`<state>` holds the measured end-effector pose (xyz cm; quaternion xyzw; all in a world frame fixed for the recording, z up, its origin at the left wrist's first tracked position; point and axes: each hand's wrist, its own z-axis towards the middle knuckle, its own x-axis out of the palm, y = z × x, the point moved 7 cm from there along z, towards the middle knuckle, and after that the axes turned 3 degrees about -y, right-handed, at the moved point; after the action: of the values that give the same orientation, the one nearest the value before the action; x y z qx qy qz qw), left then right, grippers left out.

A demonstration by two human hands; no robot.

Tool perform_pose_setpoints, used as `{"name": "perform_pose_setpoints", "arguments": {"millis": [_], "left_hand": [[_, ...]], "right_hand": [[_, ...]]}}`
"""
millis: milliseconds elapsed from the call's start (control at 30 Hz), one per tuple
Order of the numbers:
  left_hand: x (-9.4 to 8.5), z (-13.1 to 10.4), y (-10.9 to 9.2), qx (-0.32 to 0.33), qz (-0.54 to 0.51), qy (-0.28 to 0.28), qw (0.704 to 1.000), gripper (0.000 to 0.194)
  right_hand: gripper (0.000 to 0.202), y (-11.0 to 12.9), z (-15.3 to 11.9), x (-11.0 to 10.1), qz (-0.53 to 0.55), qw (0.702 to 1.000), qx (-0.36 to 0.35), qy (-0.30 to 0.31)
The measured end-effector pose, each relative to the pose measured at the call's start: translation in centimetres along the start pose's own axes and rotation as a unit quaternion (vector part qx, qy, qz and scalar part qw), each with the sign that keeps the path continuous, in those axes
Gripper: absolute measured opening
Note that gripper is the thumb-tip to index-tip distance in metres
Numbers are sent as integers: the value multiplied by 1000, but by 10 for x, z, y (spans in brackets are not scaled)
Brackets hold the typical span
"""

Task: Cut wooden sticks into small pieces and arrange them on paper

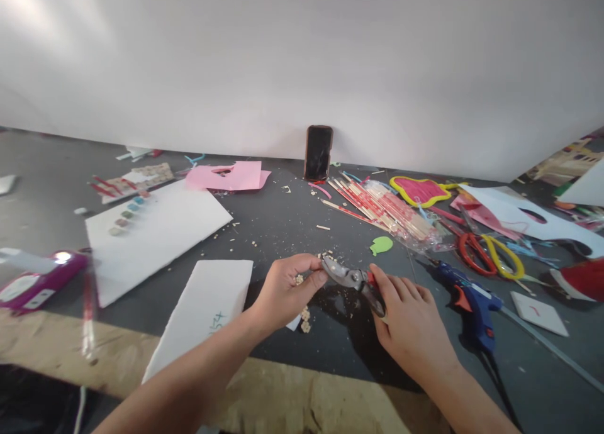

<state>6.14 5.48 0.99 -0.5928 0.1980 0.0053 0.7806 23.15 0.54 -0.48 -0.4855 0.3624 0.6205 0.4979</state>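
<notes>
My right hand (410, 321) is wrapped round the red-handled pruning shears (352, 277), whose metal blades point left. At the blade tips, my left hand (292, 289) is closed in a pinch, thumb against fingers. What it pinches is too small to make out. Small pale wooden bits (306, 321) lie on the dark tabletop below the left hand, and more crumbs are scattered around the blades. A green paper cut-out (381, 245) lies just beyond the shears.
A blue glue gun (472, 302) and scissors (491, 255) lie on the right. Wrapped chopsticks (377, 207) sit behind the hands, near an upright phone (318, 152). White boards (202, 295), pink paper (231, 175) and a purple lamp (42, 283) occupy the left.
</notes>
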Motion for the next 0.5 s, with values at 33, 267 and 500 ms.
{"name": "perform_pose_setpoints", "arguments": {"millis": [33, 267, 500], "left_hand": [[0, 0, -1, 1, -6, 6, 1000, 19], [1, -1, 0, -23, -35, 19, 999, 21], [2, -2, 8, -56, -42, 15, 997, 20]], "right_hand": [[56, 0, 0, -1, -1, 1000, -1, -3], [51, 2, -2, 3, 20, 1000, -1, 20], [45, 1, -3, 6, 25, 998, 28, 48]]}}
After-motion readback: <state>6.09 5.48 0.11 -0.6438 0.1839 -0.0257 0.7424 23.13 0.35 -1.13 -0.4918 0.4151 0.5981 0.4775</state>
